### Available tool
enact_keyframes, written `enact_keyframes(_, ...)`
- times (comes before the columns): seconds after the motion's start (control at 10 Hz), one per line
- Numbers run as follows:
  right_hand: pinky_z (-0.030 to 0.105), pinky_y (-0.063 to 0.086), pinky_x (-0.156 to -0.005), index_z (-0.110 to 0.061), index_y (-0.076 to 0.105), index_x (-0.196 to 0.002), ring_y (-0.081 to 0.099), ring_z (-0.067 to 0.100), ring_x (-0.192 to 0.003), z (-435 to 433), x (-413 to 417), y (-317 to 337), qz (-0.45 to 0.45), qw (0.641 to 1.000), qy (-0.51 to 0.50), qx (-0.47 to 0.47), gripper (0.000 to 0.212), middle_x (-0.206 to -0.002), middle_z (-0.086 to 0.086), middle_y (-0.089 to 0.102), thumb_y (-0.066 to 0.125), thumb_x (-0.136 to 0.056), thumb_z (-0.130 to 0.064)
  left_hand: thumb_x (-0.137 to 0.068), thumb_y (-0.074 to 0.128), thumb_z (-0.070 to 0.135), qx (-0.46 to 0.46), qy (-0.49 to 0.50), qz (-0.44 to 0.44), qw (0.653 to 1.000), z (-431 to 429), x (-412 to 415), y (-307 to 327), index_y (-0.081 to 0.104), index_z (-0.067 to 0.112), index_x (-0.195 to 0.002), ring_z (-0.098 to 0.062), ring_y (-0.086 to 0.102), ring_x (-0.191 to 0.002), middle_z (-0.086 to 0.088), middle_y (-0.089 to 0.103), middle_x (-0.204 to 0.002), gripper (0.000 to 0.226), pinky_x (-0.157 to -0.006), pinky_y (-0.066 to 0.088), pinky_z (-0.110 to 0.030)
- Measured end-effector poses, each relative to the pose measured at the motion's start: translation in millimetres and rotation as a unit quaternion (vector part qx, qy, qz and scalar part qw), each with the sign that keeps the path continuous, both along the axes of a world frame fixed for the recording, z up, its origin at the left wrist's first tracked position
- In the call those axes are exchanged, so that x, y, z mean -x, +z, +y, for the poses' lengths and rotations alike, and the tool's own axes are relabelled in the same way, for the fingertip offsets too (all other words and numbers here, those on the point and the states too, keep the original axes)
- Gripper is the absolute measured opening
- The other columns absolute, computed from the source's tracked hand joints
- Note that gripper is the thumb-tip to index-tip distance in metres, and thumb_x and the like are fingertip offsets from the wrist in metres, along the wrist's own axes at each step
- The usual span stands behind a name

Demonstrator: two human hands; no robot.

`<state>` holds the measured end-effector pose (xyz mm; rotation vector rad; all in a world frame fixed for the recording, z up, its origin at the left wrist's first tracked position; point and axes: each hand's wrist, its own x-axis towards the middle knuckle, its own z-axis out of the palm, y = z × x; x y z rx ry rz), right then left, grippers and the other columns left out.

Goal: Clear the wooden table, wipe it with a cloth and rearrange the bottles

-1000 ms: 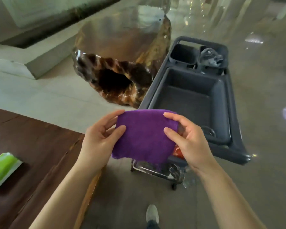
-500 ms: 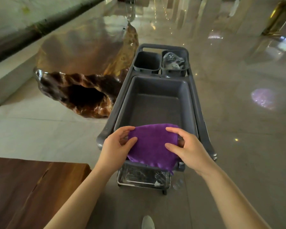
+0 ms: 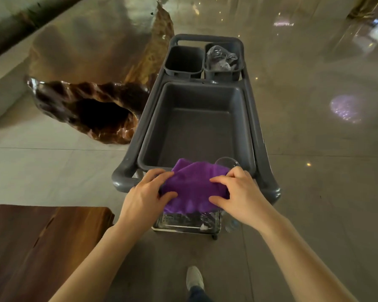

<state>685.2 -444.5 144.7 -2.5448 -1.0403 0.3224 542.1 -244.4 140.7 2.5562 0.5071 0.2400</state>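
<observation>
Purple cloth (image 3: pixel 194 188) runs left to right over the grey cart (image 3: pixel 264 149)'s near rim, left hand (image 3: pixel 147 194) and right hand (image 3: pixel 238 192) gripping its ends; it's lower than before, now draped over the handle.

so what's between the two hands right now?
Head view: only the purple cloth, draped over the near rim of the grey cart. Left hand and right hand each pinch one side.

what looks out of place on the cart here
A clear glass sits in the near right corner of the tub, partly hidden by the purple cloth both hands drape over the rim. Nothing spilled.
</observation>
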Motion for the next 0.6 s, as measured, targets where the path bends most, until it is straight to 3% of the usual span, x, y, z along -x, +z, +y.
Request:
enact_keyframes(0.1,0.037,0.029,-0.110,-0.035,0.063,-0.130,0.030,0.019,-0.132,-3,1,-1,-0.055,0.998,0.015,0.010,0.056,-0.141,-0.007,0.037,0.075,-0.079,-0.055,-0.097,0.060,0.039,-0.045,-0.032,0.048,0.997,1,-4,1,0.050,0.031,-0.146,-0.014,0.061,-0.123,0.010,0.055,-0.145,0.050,-0.100,0.054,-0.035)
enact_keyframes(0.2,0.035,0.023,-0.114,-0.030,0.060,-0.127,0.043,0.010,-0.134,-1,-3,-3,-0.067,0.996,0.057,0.008,0.055,-0.140,-0.013,0.052,0.072,-0.080,-0.055,-0.098,0.055,0.043,-0.059,-0.053,0.089,0.993,4,-9,3,0.045,0.034,-0.147,-0.016,0.061,-0.122,0.011,0.055,-0.144,0.050,-0.098,0.054,-0.036)
enact_keyframes(0.3,0.031,0.028,-0.115,-0.026,0.052,-0.130,0.059,0.011,-0.118,1,-2,-8,-0.050,0.995,0.081,0.032,0.060,-0.123,-0.010,0.065,0.070,-0.080,-0.054,-0.099,0.052,0.047,-0.087,-0.076,0.138,0.984,6,-12,5,0.036,0.036,-0.150,-0.017,0.063,-0.118,0.013,0.048,-0.148,0.054,-0.095,0.055,-0.036)
enact_keyframes(0.4,0.034,0.037,-0.106,-0.027,0.048,-0.134,0.058,0.015,-0.118,2,-7,-12,-0.057,0.991,0.099,0.064,0.061,-0.125,-0.008,0.061,0.066,-0.083,-0.054,-0.098,0.054,0.048,-0.118,-0.100,0.163,0.974,9,-18,5,0.036,0.035,-0.148,-0.016,0.063,-0.116,0.012,0.048,-0.146,0.055,-0.097,0.054,-0.035)
enact_keyframes(0.5,0.035,0.038,-0.107,-0.027,0.048,-0.138,0.055,0.014,-0.123,2,-5,-4,-0.026,0.992,0.107,0.058,0.064,-0.131,-0.009,0.058,0.065,-0.084,-0.056,-0.096,0.058,0.047,-0.107,-0.116,0.166,0.973,10,-23,10,0.041,0.035,-0.143,-0.014,0.062,-0.115,0.011,0.054,-0.140,0.052,-0.098,0.053,-0.036)
enact_keyframes(0.6,0.035,0.043,-0.106,-0.025,0.056,-0.136,0.056,0.010,-0.122,-15,-11,21,0.005,0.997,0.048,-0.057,0.056,-0.132,-0.009,0.059,0.067,-0.088,-0.051,-0.093,0.054,0.058,-0.081,-0.091,0.149,0.981,14,-22,12,0.044,0.037,-0.142,-0.010,0.061,-0.111,0.014,0.056,-0.135,0.054,-0.095,0.055,-0.034)
